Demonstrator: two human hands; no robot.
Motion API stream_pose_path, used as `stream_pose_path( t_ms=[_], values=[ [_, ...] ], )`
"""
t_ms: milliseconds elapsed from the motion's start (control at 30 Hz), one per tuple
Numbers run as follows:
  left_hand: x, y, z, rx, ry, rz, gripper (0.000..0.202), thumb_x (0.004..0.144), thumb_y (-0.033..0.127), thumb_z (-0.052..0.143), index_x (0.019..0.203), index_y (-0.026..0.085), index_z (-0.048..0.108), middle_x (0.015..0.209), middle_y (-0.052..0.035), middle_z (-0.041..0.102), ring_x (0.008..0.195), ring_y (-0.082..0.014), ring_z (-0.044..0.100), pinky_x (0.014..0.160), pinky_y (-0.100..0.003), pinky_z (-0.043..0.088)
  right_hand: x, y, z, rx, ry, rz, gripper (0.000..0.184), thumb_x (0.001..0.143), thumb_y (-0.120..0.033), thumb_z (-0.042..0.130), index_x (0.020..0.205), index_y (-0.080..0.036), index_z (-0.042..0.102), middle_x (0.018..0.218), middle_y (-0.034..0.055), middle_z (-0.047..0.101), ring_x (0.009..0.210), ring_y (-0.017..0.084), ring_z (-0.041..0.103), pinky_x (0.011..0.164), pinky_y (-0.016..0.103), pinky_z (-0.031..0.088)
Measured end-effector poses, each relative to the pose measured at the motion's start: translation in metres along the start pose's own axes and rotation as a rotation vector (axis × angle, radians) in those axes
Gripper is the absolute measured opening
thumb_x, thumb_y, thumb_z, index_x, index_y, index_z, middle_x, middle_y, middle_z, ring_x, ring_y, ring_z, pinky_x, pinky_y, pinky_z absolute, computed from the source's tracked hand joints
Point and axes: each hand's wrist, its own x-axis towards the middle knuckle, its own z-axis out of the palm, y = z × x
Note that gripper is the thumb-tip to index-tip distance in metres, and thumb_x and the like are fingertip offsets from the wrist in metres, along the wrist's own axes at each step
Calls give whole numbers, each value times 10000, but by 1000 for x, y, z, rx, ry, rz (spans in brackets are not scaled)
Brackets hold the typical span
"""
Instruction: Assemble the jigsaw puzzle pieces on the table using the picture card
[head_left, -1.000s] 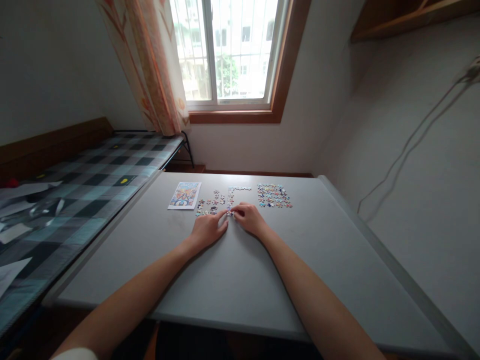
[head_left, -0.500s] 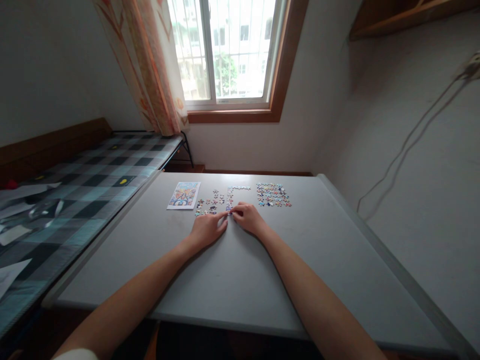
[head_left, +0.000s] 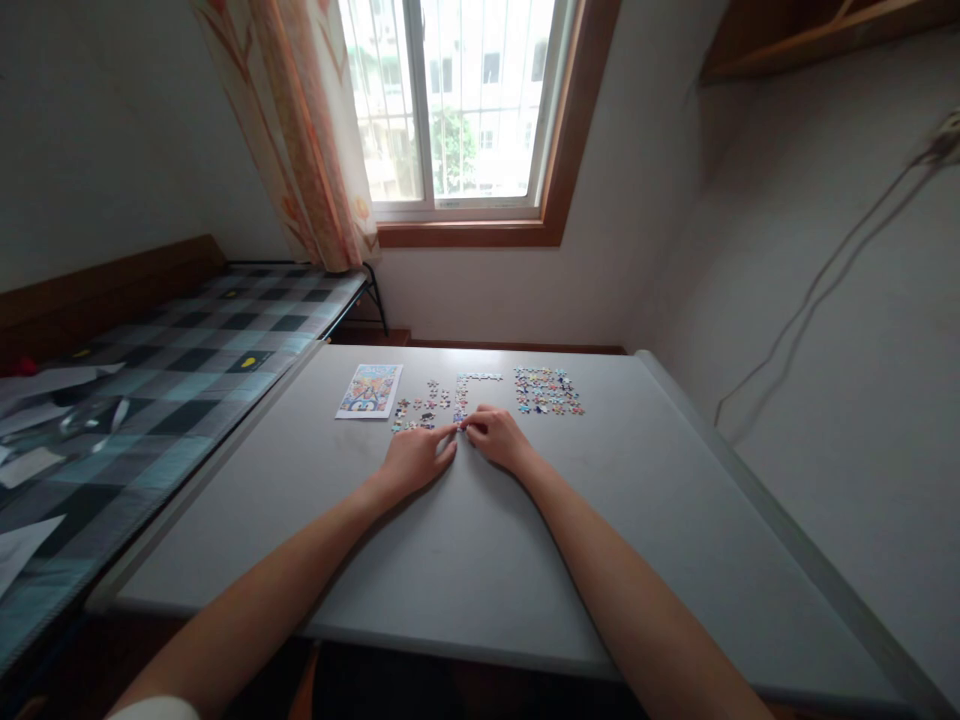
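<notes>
Joined jigsaw pieces form an L-shaped strip (head_left: 460, 390) on the table, one arm running along the top and one down toward me. At its near end, my left hand (head_left: 412, 460) rests with the index finger stretched out to the strip's side and the thumb apart. From the right, my right hand (head_left: 495, 435) curls its fingers and pinches a puzzle piece (head_left: 460, 428) at that same end, mostly covered by fingertips. Loose puzzle pieces (head_left: 427, 404) lie just beyond my left hand.
A larger group of loose pieces (head_left: 547, 390) lies right of the strip. The printed picture sheet (head_left: 369, 391) is at the left on the grey table (head_left: 465, 560). A bed with a checked cover (head_left: 187, 370) stands left; a window (head_left: 472, 110) is ahead.
Both hands keep their place at the strip's near end, with barely any finger movement. The whole view has shifted very slightly.
</notes>
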Motion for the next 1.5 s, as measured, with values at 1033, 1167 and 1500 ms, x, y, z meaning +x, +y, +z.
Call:
stream_pose_path(
  t_ms=[1033, 1167, 1500],
  values=[
    [0, 0, 4, 31, 13, 31, 413, 895, 448, 362, 1248, 324, 538, 891, -71, 703, 799, -211, 651, 704, -285, 436, -1, -4, -2, -32, 2, 15, 230, 789, -139, 508, 836, -197, 726, 767, 19, 605, 685, 114, 543, 684, 217, 396],
    [-1, 2, 4, 18, 11, -1, 417, 893, 448, 376, 1248, 285, 525, 913, -85, 697, 820, -222, 648, 734, -303, 440, -2, -4, -2, -35, 47, 12, 227, 797, -146, 507, 874, -187, 717, 801, 22, 608, 669, 106, 532, 688, 218, 396],
    [0, 2, 2, 25, -1, 22, 427, 897, 445, 360, 1278, 332, 516, 860, -70, 698, 768, -202, 643, 725, -292, 435, -2, -4, -1, -109, -16, -1, 225, 807, -172, 498, 834, -206, 720, 776, 20, 600, 698, 116, 541, 672, 215, 381]
  ],
)
